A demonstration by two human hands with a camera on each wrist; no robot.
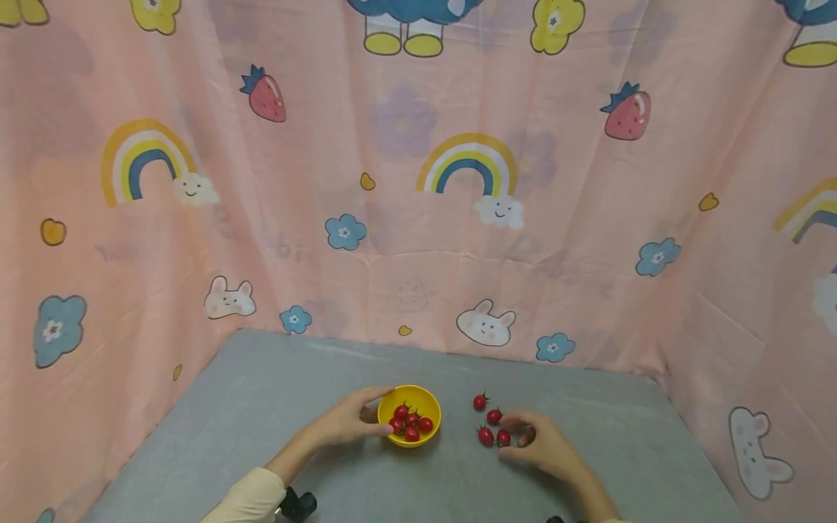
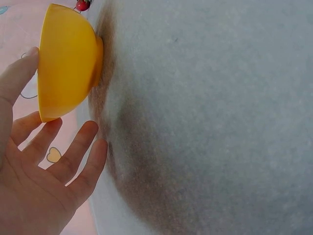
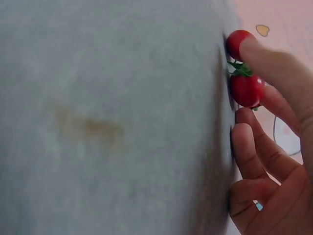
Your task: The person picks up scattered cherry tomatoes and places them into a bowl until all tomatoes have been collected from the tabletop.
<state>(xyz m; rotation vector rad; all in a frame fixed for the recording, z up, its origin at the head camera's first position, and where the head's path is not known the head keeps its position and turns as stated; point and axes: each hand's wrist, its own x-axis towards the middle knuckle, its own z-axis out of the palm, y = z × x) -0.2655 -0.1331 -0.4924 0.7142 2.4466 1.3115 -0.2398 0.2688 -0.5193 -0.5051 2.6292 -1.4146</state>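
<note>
A yellow bowl point(image 1: 426, 402) stands on the grey table with several red cherry tomatoes point(image 1: 412, 420) inside. My left hand point(image 1: 349, 421) holds the bowl by its left side, thumb at the near rim and fingers farther round; in the left wrist view the thumb and two fingertips touch the bowl point(image 2: 68, 63). To the right, several cherry tomatoes with green stems lie in a loose group. My right hand point(image 1: 546, 444) is at the nearest right one, the cherry tomato point(image 1: 503, 438), with thumb and forefinger parted on either side. In the right wrist view, a cherry tomato point(image 3: 247, 90) rests by the fingertips.
Other loose cherry tomatoes, one farthest back point(image 1: 480, 402) and one to the left point(image 1: 485, 436), lie close to the right hand. A pink patterned curtain point(image 1: 392, 290) hangs behind and beside the grey table point(image 1: 294, 370).
</note>
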